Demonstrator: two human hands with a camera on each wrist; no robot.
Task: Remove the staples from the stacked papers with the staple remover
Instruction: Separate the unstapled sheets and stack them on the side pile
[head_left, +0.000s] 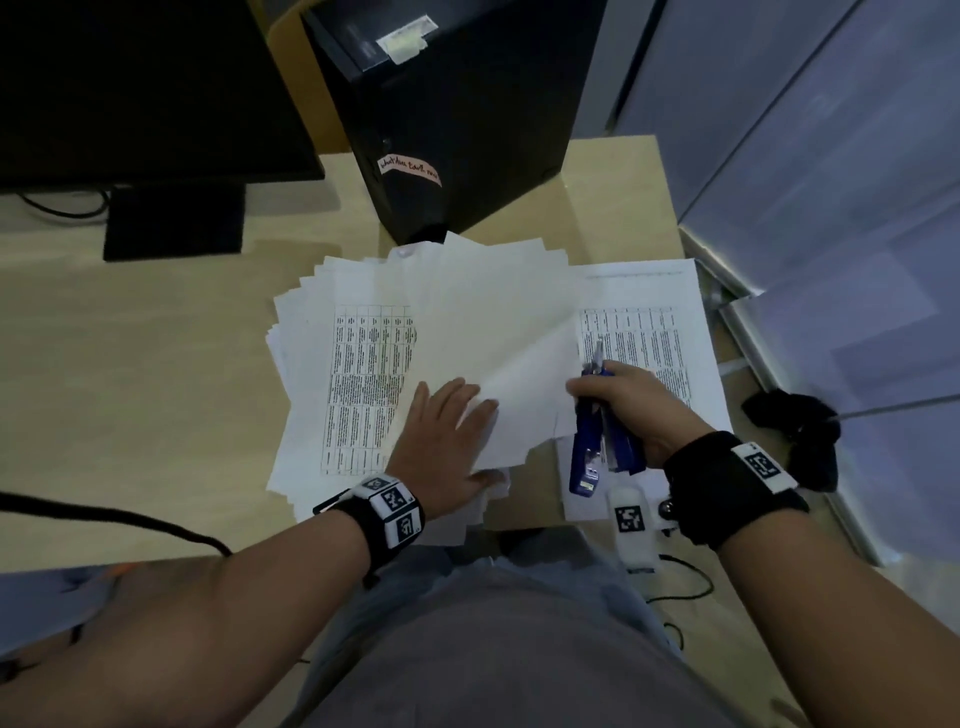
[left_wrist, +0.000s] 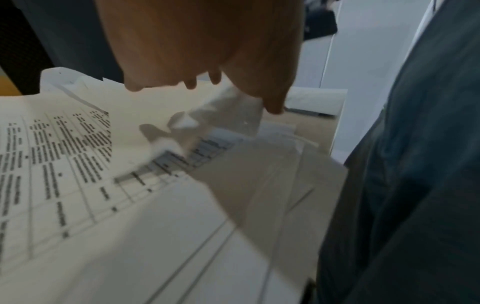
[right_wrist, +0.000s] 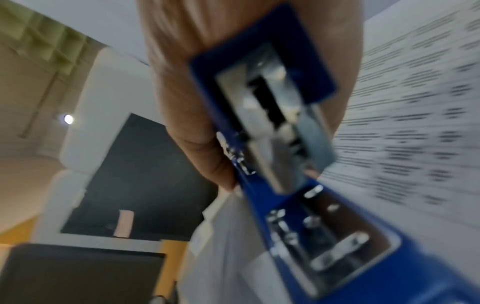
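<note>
Head view: left hand (head_left: 447, 441) flat, fingers straight, on fanned stacked papers (head_left: 363, 364) near tabletop (head_left: 130, 364) front edge, thumb under lifted blank sheet (head_left: 498, 364); right hand (head_left: 634, 405) clenched round blue staple remover (head_left: 597, 436), metal tip on printed page (head_left: 660, 332) at right edge; black computer tower (head_left: 457, 130) behind papers
</note>
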